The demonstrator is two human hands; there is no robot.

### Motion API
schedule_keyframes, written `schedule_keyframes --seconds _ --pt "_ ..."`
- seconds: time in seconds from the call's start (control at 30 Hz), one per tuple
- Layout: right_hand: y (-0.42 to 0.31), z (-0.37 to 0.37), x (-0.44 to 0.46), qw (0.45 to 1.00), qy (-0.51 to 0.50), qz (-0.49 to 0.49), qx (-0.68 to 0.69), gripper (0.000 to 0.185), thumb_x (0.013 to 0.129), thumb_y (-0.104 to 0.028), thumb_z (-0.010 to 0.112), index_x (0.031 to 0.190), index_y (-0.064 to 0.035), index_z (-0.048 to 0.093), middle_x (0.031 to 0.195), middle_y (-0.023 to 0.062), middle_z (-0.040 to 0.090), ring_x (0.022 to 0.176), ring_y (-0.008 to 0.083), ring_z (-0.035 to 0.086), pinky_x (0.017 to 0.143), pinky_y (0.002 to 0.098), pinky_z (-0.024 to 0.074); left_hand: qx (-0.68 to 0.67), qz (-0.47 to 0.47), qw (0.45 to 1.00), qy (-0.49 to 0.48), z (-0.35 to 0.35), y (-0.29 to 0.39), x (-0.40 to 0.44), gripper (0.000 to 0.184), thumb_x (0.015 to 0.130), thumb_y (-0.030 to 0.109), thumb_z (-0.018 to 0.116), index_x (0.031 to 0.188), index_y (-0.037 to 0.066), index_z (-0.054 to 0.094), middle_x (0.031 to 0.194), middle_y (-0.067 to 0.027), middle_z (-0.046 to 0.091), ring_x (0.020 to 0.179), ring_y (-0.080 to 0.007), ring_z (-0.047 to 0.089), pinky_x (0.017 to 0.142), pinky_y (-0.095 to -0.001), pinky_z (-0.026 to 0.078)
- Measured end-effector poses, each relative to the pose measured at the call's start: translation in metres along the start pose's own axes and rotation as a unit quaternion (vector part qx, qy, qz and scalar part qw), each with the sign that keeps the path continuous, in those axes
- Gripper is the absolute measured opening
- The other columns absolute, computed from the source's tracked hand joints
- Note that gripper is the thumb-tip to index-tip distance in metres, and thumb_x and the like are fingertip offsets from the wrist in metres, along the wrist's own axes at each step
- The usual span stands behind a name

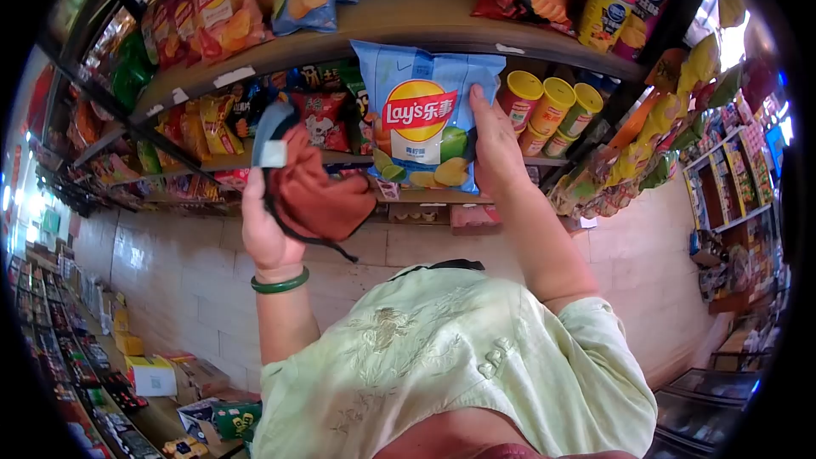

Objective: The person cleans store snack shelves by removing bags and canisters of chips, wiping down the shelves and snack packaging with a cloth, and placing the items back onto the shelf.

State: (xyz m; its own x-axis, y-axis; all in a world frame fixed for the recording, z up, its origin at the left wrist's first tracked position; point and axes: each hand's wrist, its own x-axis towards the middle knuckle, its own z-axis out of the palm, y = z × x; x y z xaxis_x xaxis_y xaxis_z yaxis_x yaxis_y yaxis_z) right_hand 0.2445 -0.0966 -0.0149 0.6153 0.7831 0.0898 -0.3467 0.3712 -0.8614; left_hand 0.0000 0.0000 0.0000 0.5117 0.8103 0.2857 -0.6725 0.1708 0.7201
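My right hand (500,146) grips the right edge of a blue bag of Lay's potato chips (421,119), its printed front turned toward me. The bag is upright in front of the middle shelf. In my left hand (270,225) is a rust-brown cloth (319,178) with dark edging and a grey-blue part at its top. The cloth is bunched and partly blurred, hanging left of the chip bag and apart from it. A green bangle (280,281) circles my left wrist.
The upper shelf (399,21) carries more chip bags, with canisters (605,13) at its right end. Stacked canisters (552,106) stand just right of my right hand. Packets hang along the shelf's right side (646,132). Boxes (153,376) sit at lower left.
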Motion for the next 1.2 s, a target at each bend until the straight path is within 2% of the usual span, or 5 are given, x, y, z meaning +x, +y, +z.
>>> schedule_keyframes --seconds 0.17,0.3,0.5,0.77,1.2 --pt "0.017 0.033 -0.014 0.986 -0.051 -0.016 -0.160 0.048 0.096 -0.042 0.041 0.118 -0.0010 0.054 0.110 0.0102 0.060 0.099 0.0168 0.053 0.089 0.0282 0.0408 0.606 0.404 0.680 -0.084 0.050 -0.013 0.006 0.031 0.086 0.014 0.057 0.115 0.000 0.058 0.119 -0.0157 0.049 0.105 -0.0277 0.053 0.089 -0.0406 0.044" --pt "0.021 0.041 -0.022 0.959 -0.140 -0.092 -0.227 0.042 0.097 -0.038 0.040 0.118 -0.0041 0.055 0.109 0.0091 0.060 0.099 0.0160 0.053 0.089 0.0285 0.0407 0.716 0.372 0.580 -0.112 0.056 -0.042 0.010 0.043 0.073 0.014 0.065 0.116 0.010 0.060 0.115 -0.0098 0.051 0.095 -0.0285 0.056 0.081 -0.0360 0.048" --pt "0.025 0.038 -0.022 0.992 -0.090 0.034 -0.081 0.044 0.096 -0.037 0.046 0.121 -0.0016 0.052 0.110 0.0086 0.059 0.101 0.0158 0.053 0.093 0.0289 0.0376 0.751 0.322 0.576 0.027 0.001 -0.030 0.027 0.029 0.081 0.016 0.058 0.109 0.009 0.060 0.111 -0.0116 0.055 0.087 -0.0302 0.059 0.075 -0.0398 0.050" --pt "-0.020 0.054 -0.014 0.990 0.033 0.112 0.076 0.043 0.097 -0.034 0.044 0.124 -0.0005 0.047 0.121 0.0126 0.057 0.107 0.0242 0.057 0.094 0.0391 0.0456 0.493 0.218 0.842 0.034 -0.042 -0.008 0.018 0.023 0.089 0.007 0.051 0.107 -0.004 0.059 0.101 -0.0140 0.062 0.093 -0.0263 0.059 0.083 -0.0325 0.045" --pt "-0.020 0.040 0.006 0.986 0.040 0.066 0.148 0.041 0.098 -0.030 0.043 0.126 -0.0002 0.045 0.124 0.0133 0.054 0.109 0.0257 0.056 0.097 0.0400 0.0430 0.728 0.155 0.616 -0.257 -0.046 -0.051 -0.047 0.033 0.072 0.008 0.062 0.105 0.010 0.063 0.113 -0.0102 0.057 0.087 -0.0308 0.059 0.073 -0.0378 0.050"
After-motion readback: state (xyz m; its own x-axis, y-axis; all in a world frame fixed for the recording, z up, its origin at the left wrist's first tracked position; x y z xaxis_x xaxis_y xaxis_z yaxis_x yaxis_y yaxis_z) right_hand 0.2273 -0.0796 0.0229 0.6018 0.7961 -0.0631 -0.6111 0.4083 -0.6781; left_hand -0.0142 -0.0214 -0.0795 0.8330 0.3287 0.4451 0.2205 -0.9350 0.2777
